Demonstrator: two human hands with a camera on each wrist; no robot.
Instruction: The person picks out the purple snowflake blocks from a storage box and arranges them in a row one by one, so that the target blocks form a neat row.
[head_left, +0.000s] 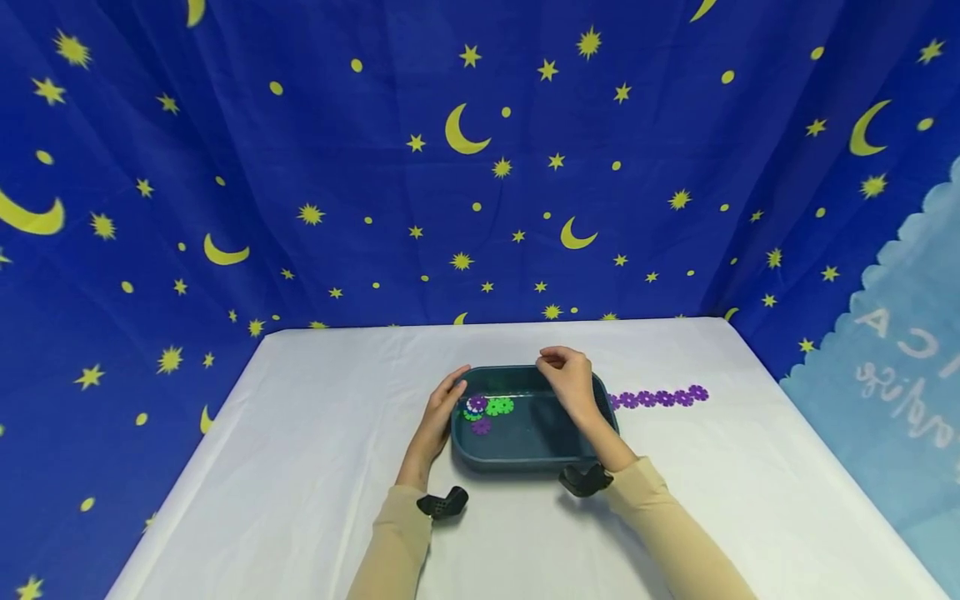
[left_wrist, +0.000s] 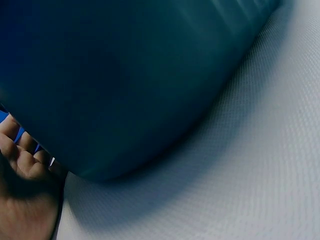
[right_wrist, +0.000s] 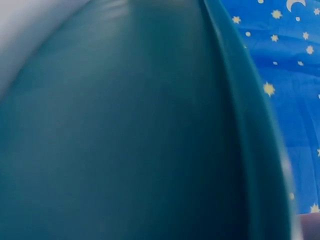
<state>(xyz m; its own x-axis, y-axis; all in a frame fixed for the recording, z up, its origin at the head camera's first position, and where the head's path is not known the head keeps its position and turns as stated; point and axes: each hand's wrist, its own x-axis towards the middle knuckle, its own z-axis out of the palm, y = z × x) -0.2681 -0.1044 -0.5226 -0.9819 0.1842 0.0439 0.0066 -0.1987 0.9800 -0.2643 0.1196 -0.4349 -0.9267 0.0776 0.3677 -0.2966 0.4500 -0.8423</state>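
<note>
A dark teal plastic tray (head_left: 517, 461) with raised sides stands on the white table. My left hand (head_left: 435, 417) holds its left side, thumb at the rim and fingers along the outer wall; several of those fingers show beyond the tray in the left wrist view. Over the far right rim is my right hand (head_left: 567, 383), fingers bent and tips close together. Whether they pinch anything is hidden. Inside the tray at the left lie green snowflake discs (head_left: 499, 406), a purple snowflake disc (head_left: 482, 427) and a small multicoloured cluster (head_left: 474, 407).
A row of purple snowflake discs (head_left: 660, 398) extends rightward across the table (head_left: 322, 467) from behind the tray's right side. A blue curtain (head_left: 390, 183) with yellow moons and stars surrounds the table's back and left. Light-blue cloth (head_left: 900, 350) with white lettering hangs at right.
</note>
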